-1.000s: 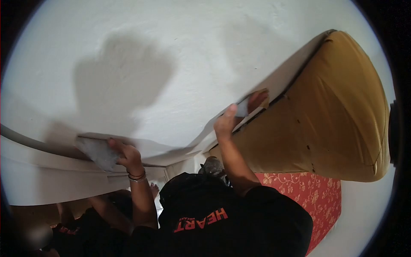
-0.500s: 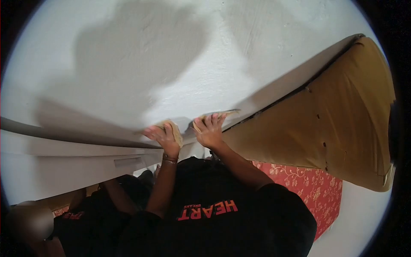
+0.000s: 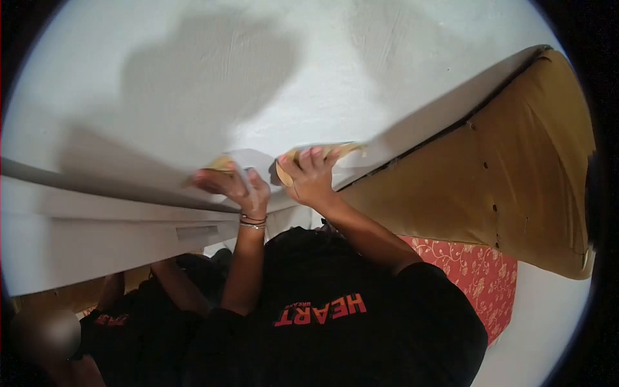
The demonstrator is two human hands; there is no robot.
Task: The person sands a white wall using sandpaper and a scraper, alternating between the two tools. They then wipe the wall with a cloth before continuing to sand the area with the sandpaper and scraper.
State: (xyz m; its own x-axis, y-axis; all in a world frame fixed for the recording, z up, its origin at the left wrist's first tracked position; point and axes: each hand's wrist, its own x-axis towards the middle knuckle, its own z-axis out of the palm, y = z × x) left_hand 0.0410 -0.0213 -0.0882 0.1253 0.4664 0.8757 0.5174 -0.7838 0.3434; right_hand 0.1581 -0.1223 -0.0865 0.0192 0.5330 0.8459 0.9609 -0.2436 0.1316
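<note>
My left hand, with bands on its wrist and blurred by motion, is at the pale wall with a tan folded sheet in its fingers. Just to its right, my right hand presses a second tan sheet against the wall, fingers bent over it. Both sheets look thin and stiff, like sandpaper, though their grit cannot be made out. The palms hide part of each sheet.
A brown padded panel adjoins the wall on the right, above red floral fabric. White furniture runs along the left. Below it, another dark-shirted figure appears, possibly a mirror reflection. Shadows fall on the wall.
Both hands have shifted up the wall and a little to the left, each keeping its tan sheet. My left hand has tilted, and less of its sheet shows.
</note>
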